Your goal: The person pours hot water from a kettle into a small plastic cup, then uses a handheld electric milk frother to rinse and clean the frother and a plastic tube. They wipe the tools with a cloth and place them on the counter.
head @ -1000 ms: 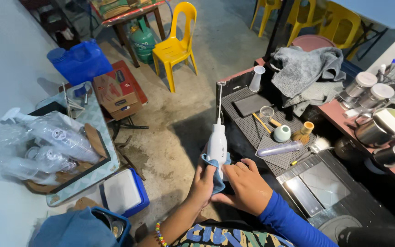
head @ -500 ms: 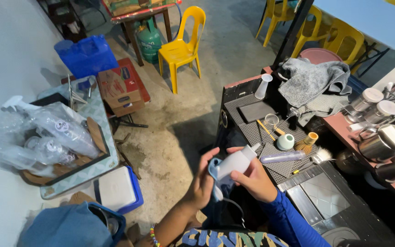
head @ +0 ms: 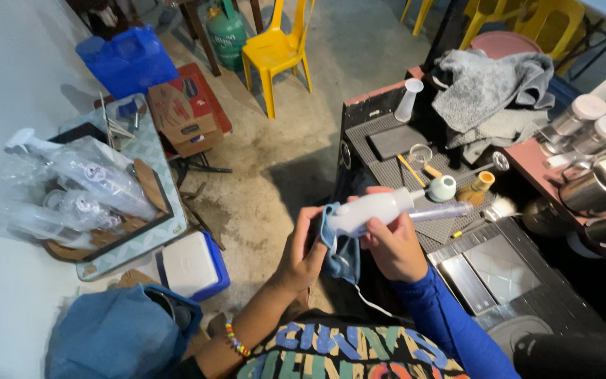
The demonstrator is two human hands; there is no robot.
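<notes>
— Noticed any change in the white plastic hand mixer [head: 376, 208] with the thin metal shaft [head: 443, 210]?
— Stood upright a second earlier. Now lay almost level at chest height, pointing right over the black ribbed mat [head: 387, 130]
— And the left hand [head: 301, 254]?
— Curled at the butt end, pressing the blue cloth [head: 344, 251] against it. Half closed, with only cloth in its grasp
— The right hand [head: 395, 247]?
— Wrapped round the body from beneath, thumb on top. Closed firmly on the mixer
— Meaning for the wiping?
— Probably turned to bring the base end to the cloth. Saw no cloth on the shaft. Left the white cord [head: 369, 302] hanging below
</notes>
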